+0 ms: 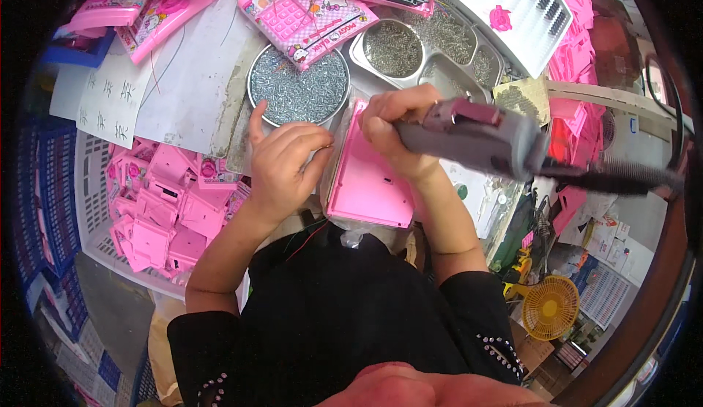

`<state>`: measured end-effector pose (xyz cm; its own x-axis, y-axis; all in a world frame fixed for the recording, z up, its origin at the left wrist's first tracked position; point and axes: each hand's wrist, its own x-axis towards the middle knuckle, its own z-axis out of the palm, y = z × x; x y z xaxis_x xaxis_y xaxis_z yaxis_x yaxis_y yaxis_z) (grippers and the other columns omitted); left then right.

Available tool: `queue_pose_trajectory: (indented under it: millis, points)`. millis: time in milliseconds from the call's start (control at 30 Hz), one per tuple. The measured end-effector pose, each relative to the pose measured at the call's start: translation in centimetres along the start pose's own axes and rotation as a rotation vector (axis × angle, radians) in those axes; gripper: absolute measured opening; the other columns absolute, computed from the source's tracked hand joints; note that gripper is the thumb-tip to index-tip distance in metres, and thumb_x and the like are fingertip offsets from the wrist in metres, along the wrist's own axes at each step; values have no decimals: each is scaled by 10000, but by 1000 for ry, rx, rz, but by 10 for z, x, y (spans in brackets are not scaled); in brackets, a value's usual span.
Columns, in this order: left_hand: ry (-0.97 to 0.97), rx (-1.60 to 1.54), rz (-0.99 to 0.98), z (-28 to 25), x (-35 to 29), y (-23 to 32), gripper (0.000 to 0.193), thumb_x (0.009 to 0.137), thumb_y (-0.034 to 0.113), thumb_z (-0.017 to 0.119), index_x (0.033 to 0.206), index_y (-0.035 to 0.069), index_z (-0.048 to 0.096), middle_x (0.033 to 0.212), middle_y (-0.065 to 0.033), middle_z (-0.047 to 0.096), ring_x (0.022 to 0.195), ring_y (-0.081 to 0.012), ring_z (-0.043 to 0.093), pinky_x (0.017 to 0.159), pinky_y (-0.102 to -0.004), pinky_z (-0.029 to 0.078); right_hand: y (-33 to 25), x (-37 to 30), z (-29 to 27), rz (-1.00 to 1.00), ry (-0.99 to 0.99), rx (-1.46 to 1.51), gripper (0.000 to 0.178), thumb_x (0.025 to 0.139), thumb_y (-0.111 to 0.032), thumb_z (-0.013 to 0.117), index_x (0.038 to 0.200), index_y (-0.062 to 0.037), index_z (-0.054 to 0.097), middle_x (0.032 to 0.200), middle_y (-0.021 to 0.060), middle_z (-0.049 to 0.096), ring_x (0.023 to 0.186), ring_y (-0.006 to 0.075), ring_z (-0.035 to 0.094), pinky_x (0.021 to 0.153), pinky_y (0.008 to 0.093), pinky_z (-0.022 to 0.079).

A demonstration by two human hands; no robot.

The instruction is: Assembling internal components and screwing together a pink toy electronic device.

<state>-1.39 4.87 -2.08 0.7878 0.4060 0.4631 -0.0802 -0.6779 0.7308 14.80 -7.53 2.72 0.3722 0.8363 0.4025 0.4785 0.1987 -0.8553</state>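
My right hand (399,125) is wrapped round a grey electric screwdriver (476,139), whose cord runs off to the right. The tool's tip is hidden behind that hand. Below it lies a flat pink plastic panel (370,187), close in front of my body. My left hand (289,165) hovers at the panel's left edge, its thumb and forefinger drawn together and the little finger raised. Whatever sits between those fingertips is too small to make out. Just beyond this hand stands a round metal bowl (251,93) full of small silvery screws.
A steel tray (356,52) with small metal parts stands behind the panel. Pink printed toy fronts (307,19) lie at the back, one overlapping the bowl. A white basket (91,209) of pink parts stands left, a white rack (512,22) back right, a yellow fan (551,308) lower right.
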Motion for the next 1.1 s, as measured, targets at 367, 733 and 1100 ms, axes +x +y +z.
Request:
queue_pose_trajectory:
  millis: [367, 733, 1100]
  points:
    - [18, -46, 57, 7, 4, 18, 175, 782, 64, 809, 917, 112, 708, 898, -3, 741, 906, -188, 719, 1202, -555, 179, -43, 6, 4, -92, 123, 548, 248, 975, -103, 652, 1115, -78, 449, 626, 23, 495, 485, 138, 466, 485, 339, 440]
    - [-193, 230, 39, -32, 44, -30, 196, 795, 190, 797, 979, 138, 756, 1005, -26, 684, 1055, -248, 614, 1075, -515, 310, -56, -23, 15, 73, 114, 501, 256, 963, -87, 655, 1087, -87, 431, 622, 36, 489, 499, 147, 474, 490, 350, 430]
    - [-46, 458, 101, -7, 46, -53, 94, 874, 252, 731, 911, 193, 794, 900, 58, 664, 961, -168, 595, 998, -494, 338, -44, -41, 27, 89, -92, 295, 288, 856, 117, 638, 1025, -66, 495, 704, 94, 578, 570, 203, 573, 524, 370, 478]
